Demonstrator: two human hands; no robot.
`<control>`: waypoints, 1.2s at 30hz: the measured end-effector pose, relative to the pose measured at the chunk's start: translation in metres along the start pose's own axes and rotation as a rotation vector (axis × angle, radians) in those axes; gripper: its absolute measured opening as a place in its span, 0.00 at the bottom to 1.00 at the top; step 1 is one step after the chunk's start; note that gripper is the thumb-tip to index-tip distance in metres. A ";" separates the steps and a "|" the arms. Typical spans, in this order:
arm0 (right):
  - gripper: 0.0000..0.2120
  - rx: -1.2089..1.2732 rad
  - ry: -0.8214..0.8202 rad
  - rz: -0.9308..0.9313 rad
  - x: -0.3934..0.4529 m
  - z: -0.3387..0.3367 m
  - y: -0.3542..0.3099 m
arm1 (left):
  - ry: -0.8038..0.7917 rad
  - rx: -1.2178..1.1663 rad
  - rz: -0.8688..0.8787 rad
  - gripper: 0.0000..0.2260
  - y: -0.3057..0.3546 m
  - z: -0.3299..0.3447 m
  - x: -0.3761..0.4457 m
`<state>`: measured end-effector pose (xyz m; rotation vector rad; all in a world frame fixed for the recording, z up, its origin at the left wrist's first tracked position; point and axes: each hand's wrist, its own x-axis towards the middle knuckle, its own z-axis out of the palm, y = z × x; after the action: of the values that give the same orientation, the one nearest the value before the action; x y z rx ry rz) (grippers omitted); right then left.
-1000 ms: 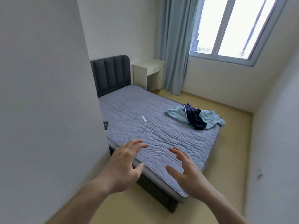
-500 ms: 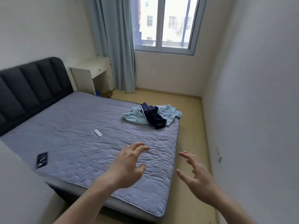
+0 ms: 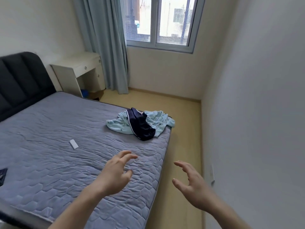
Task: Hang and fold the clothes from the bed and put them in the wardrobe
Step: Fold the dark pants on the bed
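While hands [image 3: 115,176] hover (empty) — clothes [image 3: 142,125] beyond

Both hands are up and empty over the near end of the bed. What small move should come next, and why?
Probably reach forward to the dark navy garment lying on top of the light blue garment near the bed's right edge. The left hand and right hand are open, hold nothing, and are short of the pile.

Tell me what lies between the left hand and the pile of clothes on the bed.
Only bare quilted mattress, seen in the head view, separates the left hand from the clothes.
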<state>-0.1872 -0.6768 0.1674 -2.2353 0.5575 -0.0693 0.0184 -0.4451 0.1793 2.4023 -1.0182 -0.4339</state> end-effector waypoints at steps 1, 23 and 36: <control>0.27 -0.007 -0.014 -0.002 0.018 -0.013 0.008 | 0.007 -0.010 -0.021 0.22 0.004 0.002 0.012; 0.23 -0.104 -0.347 -0.013 0.420 -0.060 0.079 | -0.057 -0.122 -0.367 0.21 -0.093 0.032 0.334; 0.27 -0.335 -0.658 0.082 0.666 0.033 0.183 | -0.079 -0.316 -0.667 0.19 -0.190 0.104 0.481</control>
<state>0.3530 -1.0336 -0.0756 -2.3618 0.3047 0.8256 0.4027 -0.7169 -0.0587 2.3852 -0.1214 -0.8497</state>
